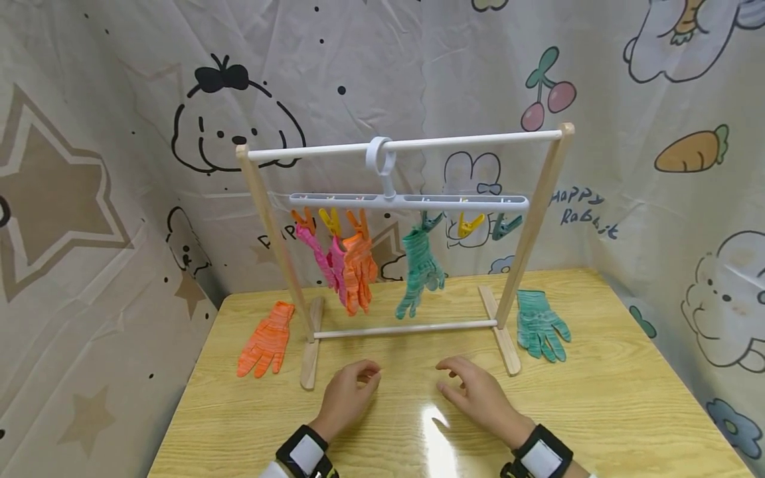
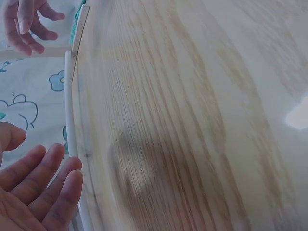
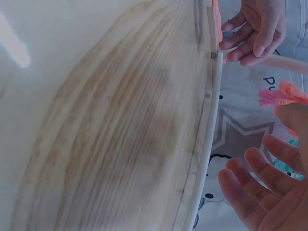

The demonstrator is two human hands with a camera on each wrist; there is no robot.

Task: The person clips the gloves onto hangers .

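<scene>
My left hand [image 1: 349, 396] hovers over the table in front of the rack's left foot, fingers loosely curved around nothing. Opposite it my right hand [image 1: 475, 393] has the same relaxed bend and holds nothing. Beyond them a white hanger [image 1: 409, 202] hangs by its ring from a wooden rack [image 1: 540, 219]. Pink gloves [image 1: 319, 252] and an orange glove [image 1: 358, 269] are clipped at its left. A green glove [image 1: 421, 269] hangs right of centre. Flat on the table lie another orange glove [image 1: 267, 340], at left, and another green glove [image 1: 540, 325], at right.
A yellow clothespin [image 1: 469, 226] and a dark green clothespin [image 1: 507, 227] hang at the hanger's right end with no glove. The rack's lower white rod [image 1: 406, 329] crosses low behind the hands. Printed cloth [image 1: 370, 73] encloses the wooden table [image 1: 597, 398].
</scene>
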